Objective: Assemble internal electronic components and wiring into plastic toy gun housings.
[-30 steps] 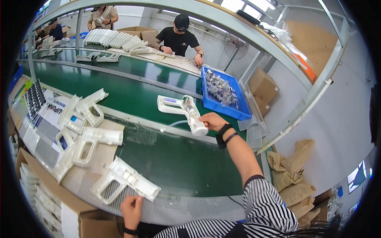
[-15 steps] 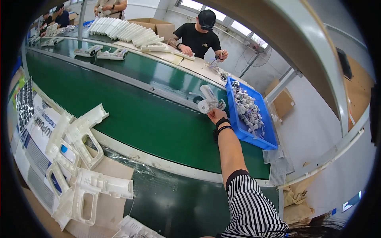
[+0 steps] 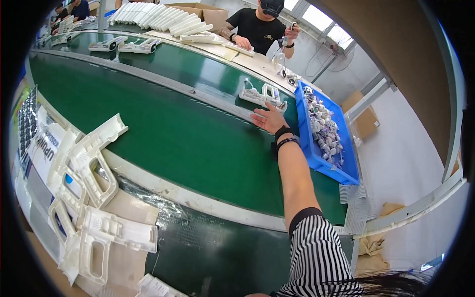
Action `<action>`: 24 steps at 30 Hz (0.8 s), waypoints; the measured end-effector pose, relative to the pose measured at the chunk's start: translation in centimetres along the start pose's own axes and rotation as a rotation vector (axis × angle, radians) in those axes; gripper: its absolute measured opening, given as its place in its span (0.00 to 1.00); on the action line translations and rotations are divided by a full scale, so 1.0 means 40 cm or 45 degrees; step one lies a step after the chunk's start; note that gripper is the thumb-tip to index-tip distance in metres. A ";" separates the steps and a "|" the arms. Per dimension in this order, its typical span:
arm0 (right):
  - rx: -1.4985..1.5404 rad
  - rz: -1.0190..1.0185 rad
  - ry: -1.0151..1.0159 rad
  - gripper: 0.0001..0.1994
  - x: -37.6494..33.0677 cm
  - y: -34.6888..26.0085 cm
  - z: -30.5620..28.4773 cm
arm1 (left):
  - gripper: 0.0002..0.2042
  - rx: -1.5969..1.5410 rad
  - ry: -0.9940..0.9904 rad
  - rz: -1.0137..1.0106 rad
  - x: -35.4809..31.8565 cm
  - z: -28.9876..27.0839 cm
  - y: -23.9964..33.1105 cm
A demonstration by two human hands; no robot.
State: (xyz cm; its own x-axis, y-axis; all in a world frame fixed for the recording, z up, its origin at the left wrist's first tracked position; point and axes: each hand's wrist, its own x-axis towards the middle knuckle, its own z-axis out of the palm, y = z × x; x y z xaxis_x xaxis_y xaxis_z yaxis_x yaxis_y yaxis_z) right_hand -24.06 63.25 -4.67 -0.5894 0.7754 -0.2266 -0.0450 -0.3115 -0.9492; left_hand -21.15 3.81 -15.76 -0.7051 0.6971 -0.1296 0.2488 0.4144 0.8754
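right hand [image 3: 269,120] stretched out over the green belt [image 3: 198,69], fingers spread wide, gripping nothing! the white housing [image 3: 255,96] lies just past them on the far lane, near the blue tray [image 3: 306,133]; whether a fingertip brushes it, i can't tell. left hand's out of view, so no call on its fingers. that housing looks light, stiff plastic, smooth enough to slide a little; the small parts inside it look the fragile bit. best hold, i'd say: the looped handle or the solid outer walls, clear of those innards.
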 end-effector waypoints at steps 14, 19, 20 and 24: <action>-1.281 0.241 -0.693 0.25 -0.881 -0.426 0.084 | 0.12 0.362 0.113 0.090 -0.419 -0.210 0.091; -1.681 0.006 -0.919 0.23 -1.398 -0.475 0.052 | 0.14 0.312 0.277 0.066 -0.439 -0.210 0.109; -1.830 -0.195 -0.956 0.23 -1.491 -0.473 0.020 | 0.14 0.376 0.295 0.054 -0.435 -0.207 0.111; -1.931 -0.067 -0.660 0.22 -1.901 -0.421 -0.101 | 0.16 0.436 0.367 0.112 -0.418 -0.182 0.118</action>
State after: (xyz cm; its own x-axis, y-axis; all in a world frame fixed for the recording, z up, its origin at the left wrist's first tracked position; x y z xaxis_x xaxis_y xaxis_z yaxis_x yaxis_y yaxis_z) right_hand 24.77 11.73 27.65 -0.8244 0.4079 -0.3925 0.5447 0.7601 -0.3542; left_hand -13.02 -10.15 -6.09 -0.8155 0.5670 0.1161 0.4871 0.5642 0.6666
